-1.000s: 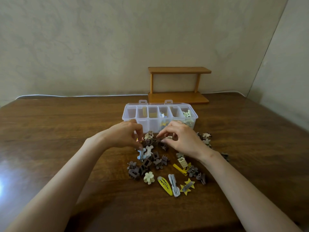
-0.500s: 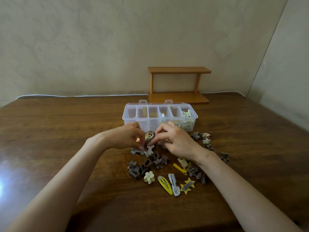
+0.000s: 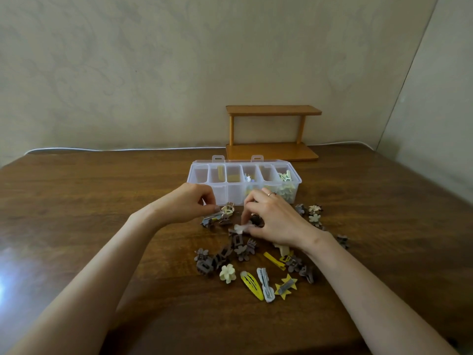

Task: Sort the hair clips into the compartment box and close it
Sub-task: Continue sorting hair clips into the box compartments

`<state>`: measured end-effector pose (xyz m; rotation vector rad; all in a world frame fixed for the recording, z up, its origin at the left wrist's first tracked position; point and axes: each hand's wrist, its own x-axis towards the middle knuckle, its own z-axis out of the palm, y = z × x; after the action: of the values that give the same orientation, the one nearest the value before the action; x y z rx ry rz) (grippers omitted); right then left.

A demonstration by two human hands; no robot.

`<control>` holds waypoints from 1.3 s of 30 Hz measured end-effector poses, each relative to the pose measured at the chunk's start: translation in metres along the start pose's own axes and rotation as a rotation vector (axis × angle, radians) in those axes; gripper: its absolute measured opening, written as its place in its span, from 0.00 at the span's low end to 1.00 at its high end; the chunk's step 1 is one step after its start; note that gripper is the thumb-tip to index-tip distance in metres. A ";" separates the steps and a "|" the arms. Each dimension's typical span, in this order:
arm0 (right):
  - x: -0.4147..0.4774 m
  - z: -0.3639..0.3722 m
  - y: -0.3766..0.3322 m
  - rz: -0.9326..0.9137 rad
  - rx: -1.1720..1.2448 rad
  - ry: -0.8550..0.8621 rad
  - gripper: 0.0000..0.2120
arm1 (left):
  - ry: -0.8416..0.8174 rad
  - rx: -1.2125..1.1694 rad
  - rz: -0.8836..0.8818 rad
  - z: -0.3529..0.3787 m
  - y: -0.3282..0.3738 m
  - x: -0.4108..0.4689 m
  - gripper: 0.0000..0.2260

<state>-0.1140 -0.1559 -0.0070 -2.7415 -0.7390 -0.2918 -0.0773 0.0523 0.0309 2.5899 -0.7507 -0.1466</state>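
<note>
Both hands are working over the scatter of hair clips (image 3: pixel 245 252) lying on the table (image 3: pixel 89 201) just in front of the clear compartment box (image 3: pixel 243 181), which is standing open with its lid tabs toward the wall. The left hand (image 3: pixel 189 206) is curling its fingers into a pinch at the near edge of the box, beside a cream flower clip (image 3: pixel 227 210), though I cannot tell whether anything is actually between the fingertips. The right hand (image 3: pixel 273 219) is grasping a small pale clip (image 3: pixel 242 228) with its grip closing on it, just above the brown claw clips. To do this step well, I would judge each hand should be lifting one clip at a time, clear of its neighbours, and dropping it in with its like: cream flowers are already gathering in the far-right compartment, and yellowish pieces are sitting in two of the left ones. I am counting six compartments along the box, one wooden shelf (image 3: pixel 273 131) behind it, one yellow snap clip (image 3: pixel 252 285), one grey snap clip (image 3: pixel 265 284) and one star clip (image 3: pixel 286 286) nearest me. The brown ones are overlapping too much to count; roughly a dozen, I would guess.
</note>
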 end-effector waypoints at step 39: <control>-0.008 -0.017 0.031 0.359 0.583 0.535 0.13 | 0.216 0.507 0.120 0.011 0.042 0.097 0.13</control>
<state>-0.1066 -0.1907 -0.0004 -2.0474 -0.1432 -0.5871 -0.0172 -0.0350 0.0416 2.9484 -0.9558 0.4053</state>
